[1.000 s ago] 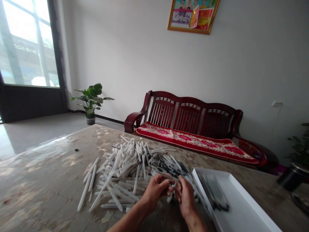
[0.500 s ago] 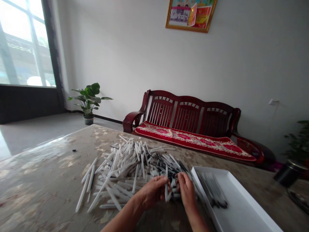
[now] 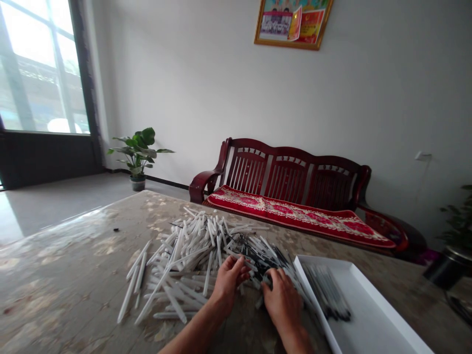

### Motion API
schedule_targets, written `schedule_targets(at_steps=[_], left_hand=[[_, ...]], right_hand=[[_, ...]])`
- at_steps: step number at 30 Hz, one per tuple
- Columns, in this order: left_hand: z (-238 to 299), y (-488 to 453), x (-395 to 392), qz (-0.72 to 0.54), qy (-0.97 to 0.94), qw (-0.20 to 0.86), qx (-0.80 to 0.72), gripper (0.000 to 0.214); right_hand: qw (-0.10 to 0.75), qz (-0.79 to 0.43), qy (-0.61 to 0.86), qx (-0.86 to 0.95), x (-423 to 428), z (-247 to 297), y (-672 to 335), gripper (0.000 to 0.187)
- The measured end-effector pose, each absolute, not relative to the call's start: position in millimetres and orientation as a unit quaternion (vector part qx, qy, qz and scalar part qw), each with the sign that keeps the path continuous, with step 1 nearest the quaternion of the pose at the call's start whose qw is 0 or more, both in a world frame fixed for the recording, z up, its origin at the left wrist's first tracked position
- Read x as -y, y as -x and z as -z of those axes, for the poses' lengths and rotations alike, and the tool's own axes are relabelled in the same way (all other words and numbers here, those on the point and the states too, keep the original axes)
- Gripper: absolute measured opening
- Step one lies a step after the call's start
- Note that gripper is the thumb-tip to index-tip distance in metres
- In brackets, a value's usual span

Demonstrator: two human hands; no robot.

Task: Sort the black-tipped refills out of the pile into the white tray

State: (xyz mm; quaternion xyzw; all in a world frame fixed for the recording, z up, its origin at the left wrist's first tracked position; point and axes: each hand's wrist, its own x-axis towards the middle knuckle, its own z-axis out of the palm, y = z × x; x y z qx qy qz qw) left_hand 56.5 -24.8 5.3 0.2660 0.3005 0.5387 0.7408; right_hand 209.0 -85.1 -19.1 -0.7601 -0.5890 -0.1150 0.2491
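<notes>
A large heap of white pen barrels (image 3: 191, 246) lies on the table, with thin black and clear pen parts (image 3: 263, 253) mixed in on its right side. My left hand (image 3: 226, 285) is closed in a pinch at the near right edge of the heap, with a whitish pen barrel (image 3: 251, 266) at its fingertips. Beside it, my right hand (image 3: 282, 297) reaches down with curled fingers among the black parts. What its fingers grip is hidden and blurred. A row of clear pens with black ends (image 3: 328, 290) rests in a white tray (image 3: 387, 305) to the right.
The patterned tabletop (image 3: 73, 280) carries a small black piece (image 3: 116, 229) at left. Beyond the table stands a dark red wooden bench (image 3: 287, 172) with a red floral cover. Potted plants (image 3: 138, 152) stand at left and in a black pot (image 3: 440, 265) at right.
My left hand has moved slightly forward and left; the barrel it held upright is now tipped over. My right hand has turned palm down, its fingers lower among the parts.
</notes>
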Motion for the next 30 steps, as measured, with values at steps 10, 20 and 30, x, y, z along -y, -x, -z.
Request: schedule_targets(at_steps=[10, 20, 30], left_hand=[[-5.4, -57.3, 24.5, -0.556, -0.267, 0.721, -0.316, 0.052], [-3.5, -59.2, 26.0, -0.544, -0.279, 0.727, -0.312, 0.053], [2.7, -62.5, 28.1, -0.535, -0.339, 0.716, -0.295, 0.053]], right_hand=[[0.41, 0.087, 0.686, 0.595, 85.1, 18.7, -200.0, 0.016], [0.521, 0.032, 0.584, 0.622, 80.7, 17.5, -199.3, 0.015], [0.54, 0.006, 0.57, 0.619, 82.0, 15.9, -198.5, 0.015]])
